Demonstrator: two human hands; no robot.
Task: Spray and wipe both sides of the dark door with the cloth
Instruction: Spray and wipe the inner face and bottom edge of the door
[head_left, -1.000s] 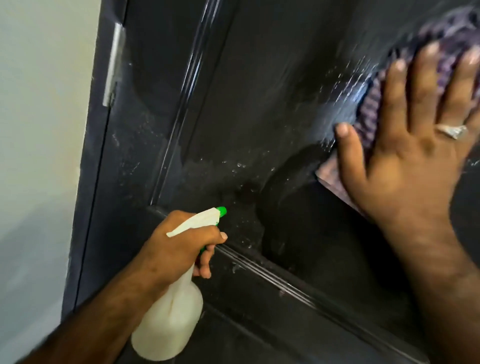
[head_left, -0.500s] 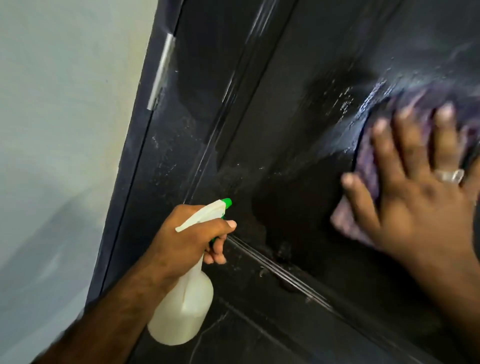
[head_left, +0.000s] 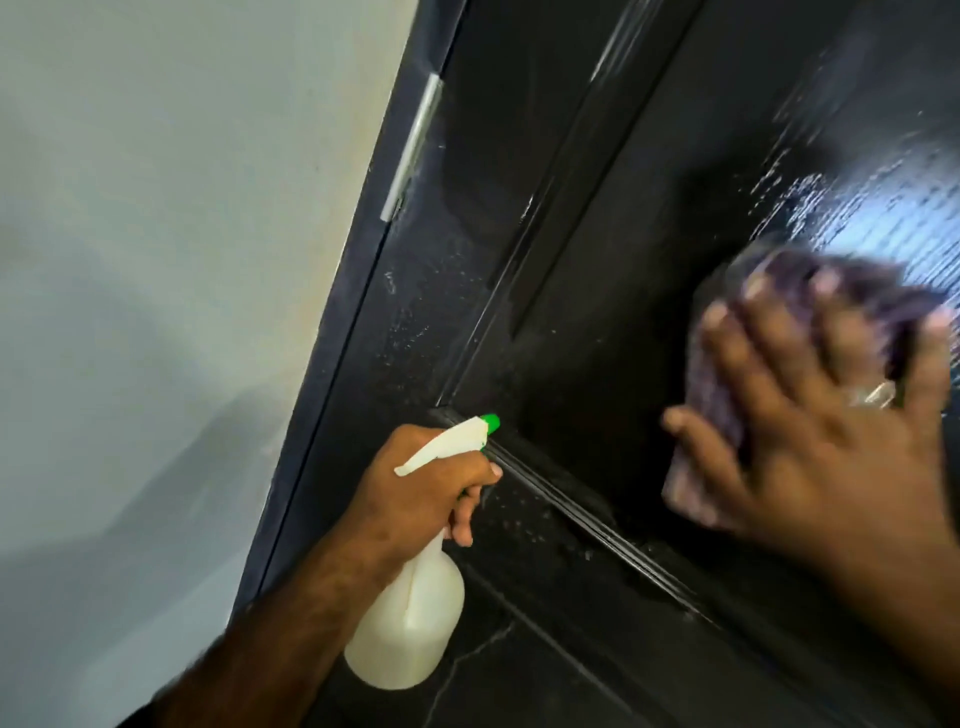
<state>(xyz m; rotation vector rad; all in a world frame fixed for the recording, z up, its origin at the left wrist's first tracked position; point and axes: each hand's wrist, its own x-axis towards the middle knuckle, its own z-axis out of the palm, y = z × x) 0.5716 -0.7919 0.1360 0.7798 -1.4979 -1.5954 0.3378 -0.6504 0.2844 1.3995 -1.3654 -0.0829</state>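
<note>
Pressing flat against the one dark, glossy panelled door (head_left: 597, 291), the right hand (head_left: 810, 431), fingers spread and straight, holds one purple ribbed cloth (head_left: 727, 364) on the door's raised panel, right of its vertical moulding; the hand is motion-blurred. One silver ring (head_left: 878, 395) shows on a finger. The left hand (head_left: 421, 488) has its grip curled round the neck of one white plastic spray bottle (head_left: 410, 618) with a green nozzle tip, just below the door's horizontal moulding. One metal hinge (head_left: 413, 145) sits at the door's left edge beside the pale wall (head_left: 171, 260). Droplets speckle the door.
</note>
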